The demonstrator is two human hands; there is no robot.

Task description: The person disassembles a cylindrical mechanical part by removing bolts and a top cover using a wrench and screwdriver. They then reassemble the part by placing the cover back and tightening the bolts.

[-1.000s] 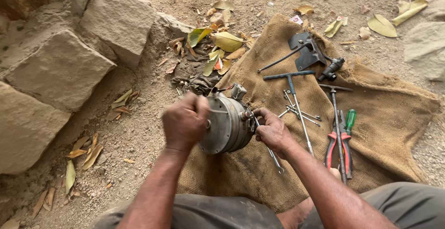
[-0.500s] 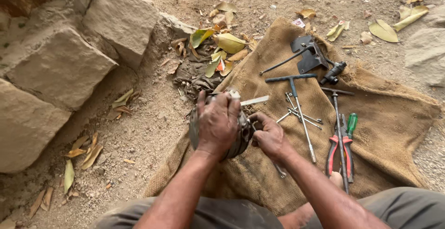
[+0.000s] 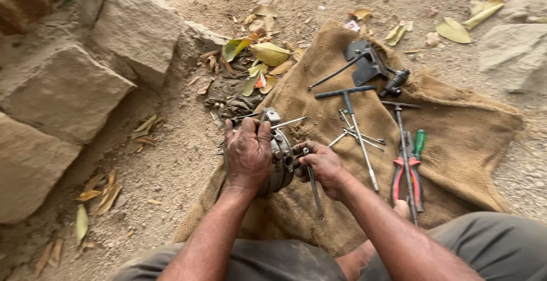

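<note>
The left hand (image 3: 249,154) lies palm-down over the round grey metal machine part (image 3: 278,158), its fingers wrapped over the top edge and gripping it. The part stands on edge on the coarse brown burlap sack (image 3: 456,144) spread over sandy ground, near the sack's left side. The right hand (image 3: 322,164) sits just to the right of the part, fingers curled around a thin steel rod tool (image 3: 313,189) whose upper end meets the part's face and whose lower end slants down towards the person.

Farther right on the sack lie a long T-handle wrench (image 3: 356,124), red-handled pliers (image 3: 405,178), a green-handled screwdriver (image 3: 419,144) and a black metal bracket (image 3: 364,67). Large tan stone blocks (image 3: 68,93) sit to the left, with dry yellow leaves (image 3: 268,53) scattered beyond the sack.
</note>
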